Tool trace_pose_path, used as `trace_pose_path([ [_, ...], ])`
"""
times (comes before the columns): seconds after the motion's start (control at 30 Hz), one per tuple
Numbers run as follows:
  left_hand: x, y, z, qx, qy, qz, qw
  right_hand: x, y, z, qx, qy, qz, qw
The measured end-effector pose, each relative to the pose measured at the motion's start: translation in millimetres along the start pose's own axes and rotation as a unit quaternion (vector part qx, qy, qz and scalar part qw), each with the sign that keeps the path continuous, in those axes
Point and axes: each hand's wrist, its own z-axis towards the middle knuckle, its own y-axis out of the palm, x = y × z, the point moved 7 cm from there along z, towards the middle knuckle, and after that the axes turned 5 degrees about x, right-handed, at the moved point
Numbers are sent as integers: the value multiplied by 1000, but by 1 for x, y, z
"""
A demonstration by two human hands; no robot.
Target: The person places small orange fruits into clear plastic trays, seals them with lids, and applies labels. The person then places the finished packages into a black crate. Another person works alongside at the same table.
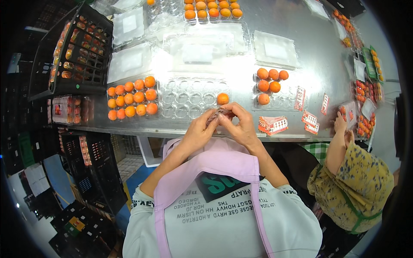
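Observation:
My left hand point(206, 121) and my right hand point(236, 123) meet near the steel table's front edge, both closed on a small patterned card point(218, 112), largely hidden by my fingers. Just beyond them, an orange fruit point(223, 98) sits in a clear moulded tray point(187, 96) of mostly empty cells. A full tray of fruit point(132, 99) lies to the left. To the right, another tray point(284, 101) holds several fruits point(273, 74), and loose red-and-white sticker sheets point(272, 125) lie near my right hand.
A black crate point(86, 56) of packed fruit stands at left, with more crates point(92, 172) below. White pads point(274, 47) and another fruit tray point(213, 9) lie across the table point(309, 38). A co-worker point(348, 180) at right handles a fruit pack point(347, 114).

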Motion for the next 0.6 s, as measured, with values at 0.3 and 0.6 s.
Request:
trace_pose_path([
  [0.3,10,-4,-1,44,95,90,990,6,1,0,9,18,-20,1000],
  [0.6,2,-1,0,12,48,71,996,7,1,1,1,3,-12,1000],
])
